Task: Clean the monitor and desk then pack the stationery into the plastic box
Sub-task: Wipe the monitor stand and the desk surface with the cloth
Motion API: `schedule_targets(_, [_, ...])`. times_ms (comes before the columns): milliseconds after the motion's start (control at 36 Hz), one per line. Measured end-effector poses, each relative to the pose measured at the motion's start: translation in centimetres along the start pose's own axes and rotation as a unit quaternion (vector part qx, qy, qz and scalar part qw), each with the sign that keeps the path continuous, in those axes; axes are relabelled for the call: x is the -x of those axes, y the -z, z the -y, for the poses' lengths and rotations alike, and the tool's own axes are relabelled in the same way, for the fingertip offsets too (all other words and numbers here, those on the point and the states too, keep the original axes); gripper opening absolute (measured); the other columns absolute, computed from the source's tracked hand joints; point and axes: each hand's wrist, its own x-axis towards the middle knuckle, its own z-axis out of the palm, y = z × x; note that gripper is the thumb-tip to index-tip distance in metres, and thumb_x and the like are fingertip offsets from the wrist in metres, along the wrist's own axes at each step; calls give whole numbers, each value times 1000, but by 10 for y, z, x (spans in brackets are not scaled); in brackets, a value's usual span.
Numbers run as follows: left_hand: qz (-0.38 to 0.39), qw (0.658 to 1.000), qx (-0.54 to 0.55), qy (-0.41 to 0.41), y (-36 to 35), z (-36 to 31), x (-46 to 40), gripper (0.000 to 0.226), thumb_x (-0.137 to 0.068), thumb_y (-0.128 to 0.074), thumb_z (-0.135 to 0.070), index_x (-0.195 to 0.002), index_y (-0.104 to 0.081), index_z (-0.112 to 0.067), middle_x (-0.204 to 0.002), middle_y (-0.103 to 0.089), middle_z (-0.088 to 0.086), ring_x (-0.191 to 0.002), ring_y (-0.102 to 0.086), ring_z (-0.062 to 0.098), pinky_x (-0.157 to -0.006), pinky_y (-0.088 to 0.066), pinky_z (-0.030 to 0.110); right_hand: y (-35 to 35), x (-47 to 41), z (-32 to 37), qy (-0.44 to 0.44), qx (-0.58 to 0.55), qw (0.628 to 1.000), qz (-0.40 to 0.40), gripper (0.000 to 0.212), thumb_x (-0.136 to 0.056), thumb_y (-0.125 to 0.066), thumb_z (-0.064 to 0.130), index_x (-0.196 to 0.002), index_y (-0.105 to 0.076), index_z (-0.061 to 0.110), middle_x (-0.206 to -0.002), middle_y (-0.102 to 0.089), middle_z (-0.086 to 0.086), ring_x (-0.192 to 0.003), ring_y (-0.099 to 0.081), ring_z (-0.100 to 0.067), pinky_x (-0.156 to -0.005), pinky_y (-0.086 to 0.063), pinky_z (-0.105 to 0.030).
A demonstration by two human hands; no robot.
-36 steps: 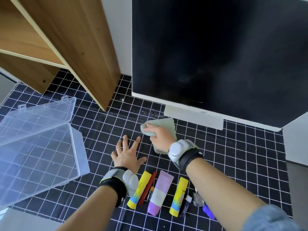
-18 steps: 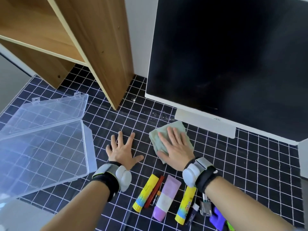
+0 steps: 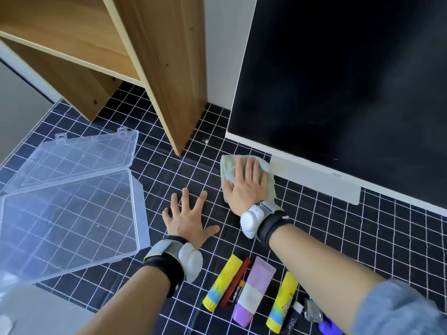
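My right hand [image 3: 246, 183] presses flat, fingers straight, on a pale green cloth [image 3: 227, 166] lying on the black grid desk mat [image 3: 362, 238], just in front of the monitor's white stand [image 3: 314, 180]. The dark monitor screen [image 3: 350, 81] rises behind it. My left hand [image 3: 187, 218] rests spread and flat on the mat, left of the cloth. A clear plastic box [image 3: 67, 221] lies open at the left, its lid [image 3: 77, 160] folded back. Stationery lies near me: two yellow glue sticks [image 3: 223, 282] [image 3: 281, 302], a red pencil [image 3: 235, 281], a purple tube [image 3: 254, 290].
A wooden shelf unit [image 3: 154, 68] stands at the back left, its side panel reaching the mat near the monitor. White crumbs [image 3: 206, 141] lie beside that panel. A small metal clip [image 3: 313, 310] and a blue item [image 3: 330, 327] lie under my right forearm.
My right hand has flattened on the cloth and pushed it away from me toward the monitor stand. My left hand has stayed spread on the mat.
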Motion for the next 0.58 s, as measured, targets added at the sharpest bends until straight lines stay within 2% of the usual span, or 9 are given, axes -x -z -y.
schedule_targets(56, [-1, 1000, 3, -1, 0, 0, 1, 100, -80, -59, -73, -154, 2, -47, -166, 10, 4, -151, 9, 37, -118, -8, 60, 0, -9, 4, -5, 3, 1000, -8, 74, -91, -42, 53, -148, -36, 7, -150, -39, -23, -140, -34, -39, -108, -31, -59])
schedule_targets(167, [2, 1000, 5, 0, 1, 1, 1, 99, -81, -58, -73, -154, 3, -47, -166, 12, 4, -151, 10, 36, -118, -7, 59, 3, -31, 7, 3, -5, 1000, -12, 77, -88, -38, 56, -150, -32, 11, -154, -36, -17, -144, -29, -35, -113, -27, -56])
schedule_targets(333, [6, 1000, 8, -1, 2, 0, 1, 99, -81, -59, -72, -154, 4, -47, -166, 13, 3, -151, 11, 35, -118, -6, 59, 2, -58, 4, 21, -19, 999, -32, 80, -89, -36, 60, -153, -22, 13, -159, -28, -9, -147, -21, -31, -119, -14, -53])
schedule_targets(472, [3, 1000, 13, -6, 0, 2, 0, 99, -81, -58, -73, -153, 4, -48, -165, 13, 3, -151, 12, 36, -118, -4, 60, 4, -76, 8, 18, -24, 997, -65, 83, -86, -25, 63, -151, -28, 13, -155, -36, -12, -142, -29, -35, -117, -19, -52])
schedule_targets(528, [4, 1000, 14, -8, 0, 1, 1, 99, -81, -58, -73, -153, 5, -48, -165, 14, 3, -151, 12, 36, -118, -2, 60, 6, -82, 13, 3, -52, 998, -37, 79, -89, -30, 62, -152, -28, 14, -155, -35, -12, -143, -29, -34, -118, -19, -50])
schedule_targets(583, [3, 1000, 16, -6, -1, 3, 0, 98, -82, -58, -72, -153, 6, -49, -165, 15, 3, -151, 13, 36, -117, -2, 61, 6, -95, 18, -12, -83, 995, -44, 74, -89, -35, 62, -146, -36, 14, -150, -43, -12, -138, -37, -34, -115, -27, -48])
